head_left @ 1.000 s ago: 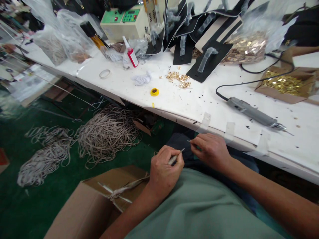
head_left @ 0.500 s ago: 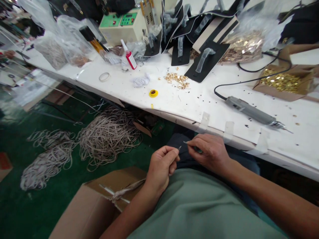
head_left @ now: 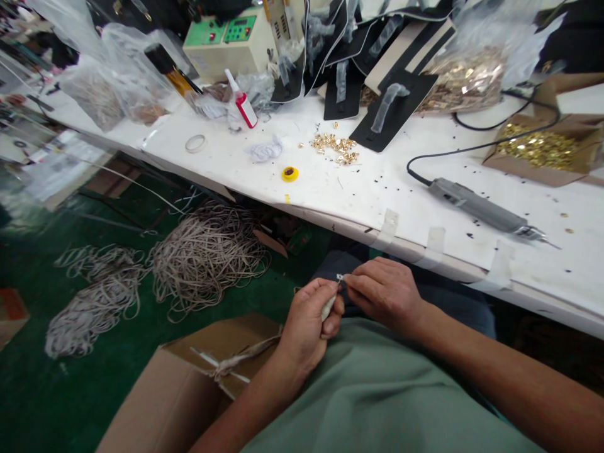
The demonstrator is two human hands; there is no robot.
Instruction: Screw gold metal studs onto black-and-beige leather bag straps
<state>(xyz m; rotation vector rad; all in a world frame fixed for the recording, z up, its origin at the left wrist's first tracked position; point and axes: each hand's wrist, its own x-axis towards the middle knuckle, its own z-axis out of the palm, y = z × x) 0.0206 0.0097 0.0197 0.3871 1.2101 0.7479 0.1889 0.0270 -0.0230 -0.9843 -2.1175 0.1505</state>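
My left hand is closed in front of my lap, its thumb pressed against the bent fingers. A beige strip, perhaps a length of cord, shows between the fingers; the rest of it is hidden. My right hand meets it from the right, thumb and forefinger pinched together. Right at the fingertips of both hands is a tiny pale piece, too small to name. Which hand bears it I cannot tell for certain.
On the white table lie a grey pen-shaped power tool, small gold fittings, a yellow disc, a red-and-white bottle and black panels. A cardboard box and heaped cords are at left.
My hands have come together, closing the small gap between their fingertips. The beige strip in my left hand and the pale piece at the fingertips now show. The view has shifted slightly.
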